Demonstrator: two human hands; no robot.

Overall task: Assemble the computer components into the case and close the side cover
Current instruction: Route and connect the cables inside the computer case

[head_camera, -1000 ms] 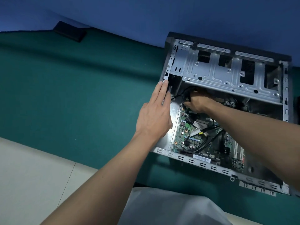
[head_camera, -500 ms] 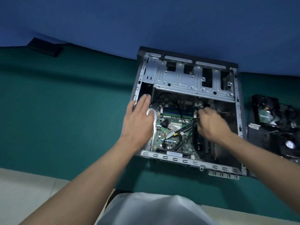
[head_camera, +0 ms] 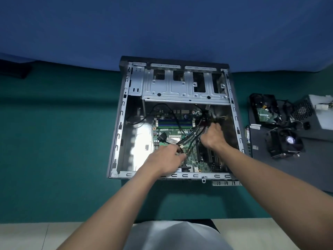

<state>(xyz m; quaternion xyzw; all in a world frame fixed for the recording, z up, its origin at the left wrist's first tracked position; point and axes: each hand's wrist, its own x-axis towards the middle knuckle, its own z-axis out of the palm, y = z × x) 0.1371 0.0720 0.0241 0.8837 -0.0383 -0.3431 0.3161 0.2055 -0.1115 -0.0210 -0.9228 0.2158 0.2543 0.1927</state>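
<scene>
An open metal computer case (head_camera: 120,123) lies flat on the green table, side cover off. A green motherboard (head_camera: 167,131) with blue memory slots sits inside, crossed by black cables (head_camera: 191,137). A silver drive cage (head_camera: 182,87) spans the far end. My left hand (head_camera: 164,159) is inside the case near its front edge, fingers curled around a bundle of cable ends. My right hand (head_camera: 212,136) reaches in on the right, fingers curled over black cables there.
To the right of the case, on a dark panel (head_camera: 270,166), lie a hard drive (head_camera: 264,110), a cooler fan (head_camera: 286,141), a grey power supply (head_camera: 317,110) and a memory stick (head_camera: 248,133). A black object (head_camera: 16,71) lies far left. A blue wall rises behind.
My left hand left the case's left wall and moved to the cables over the motherboard. My right hand shifted right along the cables. The view pulled back and centred on the case.
</scene>
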